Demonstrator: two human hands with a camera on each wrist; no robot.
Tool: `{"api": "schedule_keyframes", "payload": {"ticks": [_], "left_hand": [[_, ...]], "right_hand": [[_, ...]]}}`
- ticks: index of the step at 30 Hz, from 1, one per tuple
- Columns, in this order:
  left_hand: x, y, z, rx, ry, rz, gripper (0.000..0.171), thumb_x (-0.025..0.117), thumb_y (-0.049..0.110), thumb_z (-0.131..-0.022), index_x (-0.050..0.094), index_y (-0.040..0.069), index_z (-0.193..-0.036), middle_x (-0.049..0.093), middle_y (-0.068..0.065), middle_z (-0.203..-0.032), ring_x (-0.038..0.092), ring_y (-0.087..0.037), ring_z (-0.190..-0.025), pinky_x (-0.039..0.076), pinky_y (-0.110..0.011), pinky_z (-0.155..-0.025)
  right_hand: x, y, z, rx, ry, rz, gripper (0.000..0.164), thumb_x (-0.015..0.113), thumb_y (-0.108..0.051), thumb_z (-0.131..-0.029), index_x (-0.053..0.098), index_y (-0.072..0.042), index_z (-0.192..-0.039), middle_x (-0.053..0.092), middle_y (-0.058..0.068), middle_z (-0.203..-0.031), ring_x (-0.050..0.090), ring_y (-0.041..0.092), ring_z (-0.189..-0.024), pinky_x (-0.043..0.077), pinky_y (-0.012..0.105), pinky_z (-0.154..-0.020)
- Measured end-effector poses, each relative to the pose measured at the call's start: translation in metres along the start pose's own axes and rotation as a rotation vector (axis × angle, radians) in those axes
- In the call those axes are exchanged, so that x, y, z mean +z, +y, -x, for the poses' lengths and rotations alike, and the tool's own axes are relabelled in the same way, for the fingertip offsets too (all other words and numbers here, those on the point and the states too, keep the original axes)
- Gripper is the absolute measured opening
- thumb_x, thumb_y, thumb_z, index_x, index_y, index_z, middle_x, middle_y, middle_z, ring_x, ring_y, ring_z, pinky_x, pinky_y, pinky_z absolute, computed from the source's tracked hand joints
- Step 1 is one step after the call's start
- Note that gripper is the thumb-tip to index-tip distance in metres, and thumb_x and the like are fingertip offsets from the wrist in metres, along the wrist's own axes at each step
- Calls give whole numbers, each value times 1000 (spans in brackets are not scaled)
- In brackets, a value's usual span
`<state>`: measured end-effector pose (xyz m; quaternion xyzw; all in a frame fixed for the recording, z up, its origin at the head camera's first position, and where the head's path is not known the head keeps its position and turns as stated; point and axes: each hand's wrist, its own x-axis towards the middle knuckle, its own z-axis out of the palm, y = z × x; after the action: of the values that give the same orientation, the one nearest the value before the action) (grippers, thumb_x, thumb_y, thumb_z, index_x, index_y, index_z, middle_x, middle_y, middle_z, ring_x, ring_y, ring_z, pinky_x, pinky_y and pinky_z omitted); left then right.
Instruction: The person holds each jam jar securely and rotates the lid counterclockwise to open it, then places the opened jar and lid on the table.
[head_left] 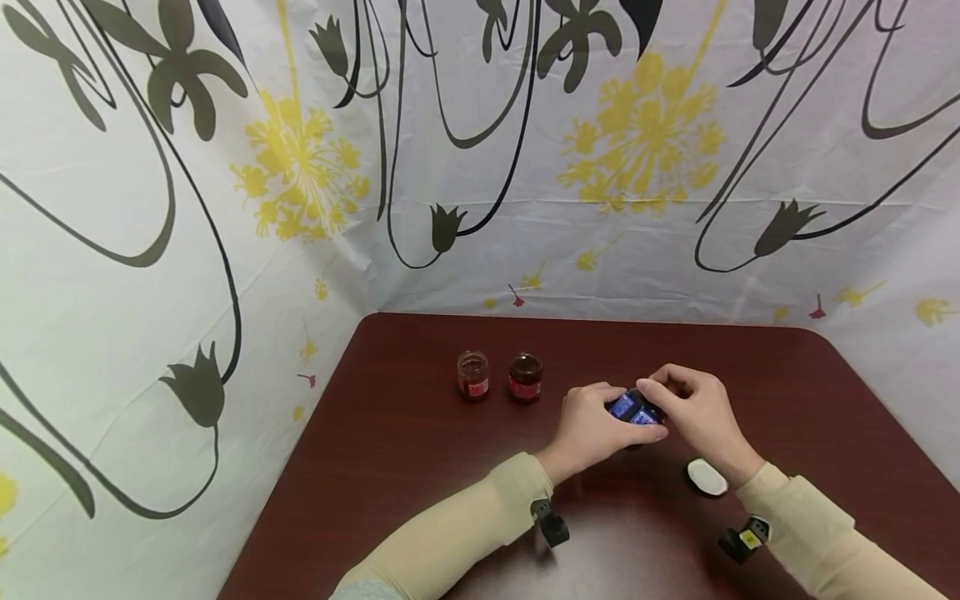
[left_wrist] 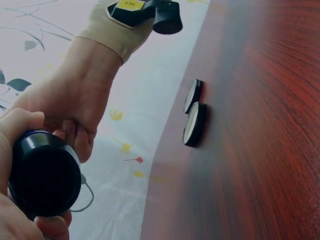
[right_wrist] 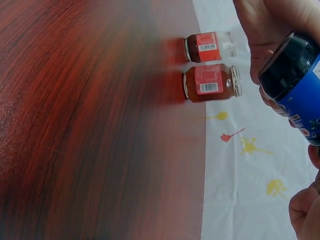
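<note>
Above the table, my left hand (head_left: 596,429) grips a dark glass jar (head_left: 636,408) with a blue label, its fingers and thumb wrapped around the sides. Seen from the left wrist, the jar's black round base (left_wrist: 45,175) faces the camera. My right hand (head_left: 697,412) is at the opposite end of the jar, thumb and curled fingers pinching there; the mouth end is hidden by the fingers. In the right wrist view the blue label (right_wrist: 305,107) shows clearly and the jar is tilted. Below the right wrist, two round lids (left_wrist: 195,124) with pale insides lie on the table.
Two lidless glass jars with red labels stand farther back on the table: a partly filled one (head_left: 473,375) at left, a fuller, darker one (head_left: 525,377) beside it. The dark red table (head_left: 420,467) meets a patterned cloth (head_left: 510,167) at its back and sides.
</note>
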<state>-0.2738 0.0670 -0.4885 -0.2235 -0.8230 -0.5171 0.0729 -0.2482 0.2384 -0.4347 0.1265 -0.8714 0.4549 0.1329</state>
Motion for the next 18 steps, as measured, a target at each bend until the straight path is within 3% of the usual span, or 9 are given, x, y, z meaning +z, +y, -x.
{"api": "schedule_keyframes", "payload": {"ticks": [9, 18], "left_hand": [[-1, 2, 2, -25, -10, 59, 35, 88, 54, -70, 75, 26, -84, 61, 17, -78, 56, 0, -68, 48, -20, -51], [-1, 4, 5, -40, -13, 113, 36, 87, 54, -72, 76, 25, -90, 62, 16, -81, 57, -1, -68, 50, -22, -52]], "right_hand": [[4, 40, -6, -8, -8, -30, 13, 67, -28, -99, 72, -17, -97, 63, 6, -72, 53, 20, -61, 44, 31, -51], [1, 43, -7, -40, -39, -88, 11, 66, -27, -100, 72, -19, -100, 66, 5, -77, 56, 21, -63, 47, 32, -52]]}}
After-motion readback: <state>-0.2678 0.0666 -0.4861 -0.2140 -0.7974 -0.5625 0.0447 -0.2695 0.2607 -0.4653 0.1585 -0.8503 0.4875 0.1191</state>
